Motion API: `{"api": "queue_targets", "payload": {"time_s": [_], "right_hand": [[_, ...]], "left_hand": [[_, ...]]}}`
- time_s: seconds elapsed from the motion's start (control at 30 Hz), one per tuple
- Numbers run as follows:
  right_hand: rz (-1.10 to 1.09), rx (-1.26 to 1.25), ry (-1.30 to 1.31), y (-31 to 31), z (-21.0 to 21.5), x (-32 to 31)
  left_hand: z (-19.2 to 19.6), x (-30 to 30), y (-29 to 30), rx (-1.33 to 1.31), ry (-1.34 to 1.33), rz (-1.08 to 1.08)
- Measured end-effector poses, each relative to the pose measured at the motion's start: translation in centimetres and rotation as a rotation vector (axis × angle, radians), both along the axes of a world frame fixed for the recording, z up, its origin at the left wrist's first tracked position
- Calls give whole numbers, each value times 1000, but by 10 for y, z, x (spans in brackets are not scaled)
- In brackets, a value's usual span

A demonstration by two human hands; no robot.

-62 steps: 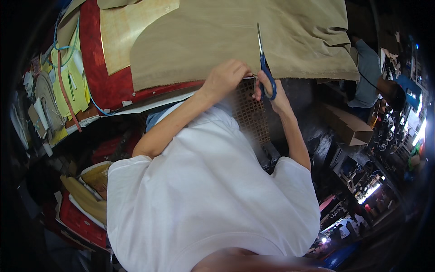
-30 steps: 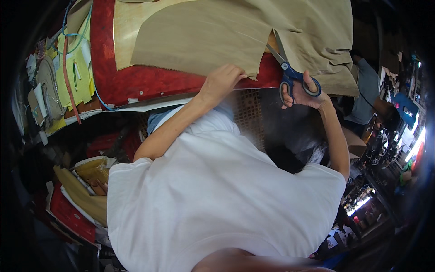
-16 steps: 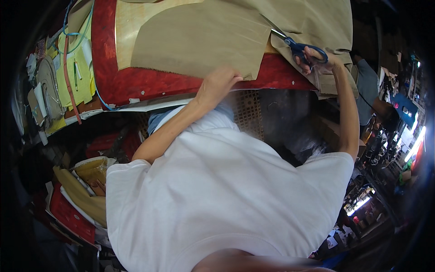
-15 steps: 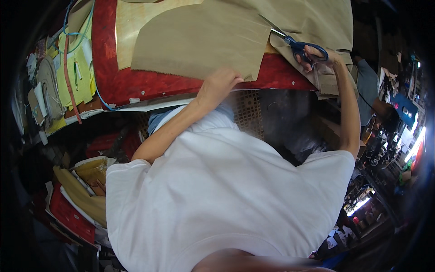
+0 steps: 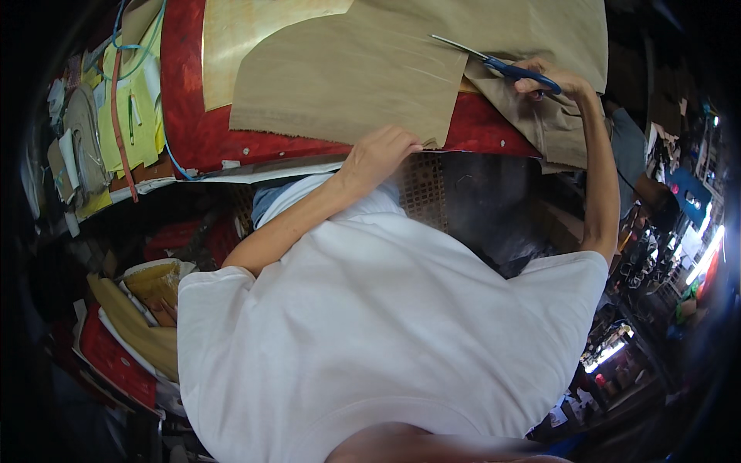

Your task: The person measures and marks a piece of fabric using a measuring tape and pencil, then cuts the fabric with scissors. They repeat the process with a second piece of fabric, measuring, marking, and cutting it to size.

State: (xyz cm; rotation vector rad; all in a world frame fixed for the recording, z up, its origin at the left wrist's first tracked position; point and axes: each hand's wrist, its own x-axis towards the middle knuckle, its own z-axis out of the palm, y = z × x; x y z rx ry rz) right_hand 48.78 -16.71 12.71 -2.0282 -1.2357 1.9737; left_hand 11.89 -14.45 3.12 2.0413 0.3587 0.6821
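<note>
A wide piece of khaki fabric (image 5: 332,85) with a curved left side and a frayed near edge lies over the red-and-yellow table (image 5: 197,139). Its near right corner is pinched between the fingers of my left hand (image 5: 380,157), at the table's front edge. My right hand (image 5: 557,79) grips the dark blue handles of a pair of scissors (image 5: 494,63). Their blades look closed together and point left, lying across the upper right part of the fabric. Under my right hand, more khaki cloth (image 5: 552,127) hangs in folds over the table's right end.
Yellow paper pieces (image 5: 133,116), a green pen and a roll of tape-like material (image 5: 83,131) lie on the left. Below them stand folded tan cloth rolls (image 5: 139,324). A blue cord (image 5: 168,154) runs along the table's left side. Another person (image 5: 629,154) is at the far right.
The scissors' blades have come together and swung lower to the left over the fabric. My left hand still holds the corner, which has shifted slightly toward me.
</note>
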Motion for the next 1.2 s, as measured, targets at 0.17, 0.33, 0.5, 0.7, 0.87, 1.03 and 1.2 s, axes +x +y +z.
{"api": "queue_targets", "payload": {"time_s": [0.17, 0.33, 0.5, 0.7, 0.87, 1.03, 1.2], "right_hand": [[15, 7, -44, 2, -2, 3], [54, 6, -82, 7, 3, -3], [53, 22, 2, 25, -3, -24], [116, 57, -18, 39, -12, -38], [153, 41, -100, 40, -8, -42], [74, 107, -127, 46, -10, -67], [107, 91, -76, 61, -19, -87]], "left_hand": [[-1, -2, -2, -5, 13, 2], [-1, -3, -3, 18, -12, 16], [-2, -6, -6, 33, -19, 15], [0, -10, -7, 47, -46, 37], [0, -14, -7, 71, -49, 24], [1, -16, -8, 101, -105, 29], [4, -18, -11, 121, -116, 18]]}}
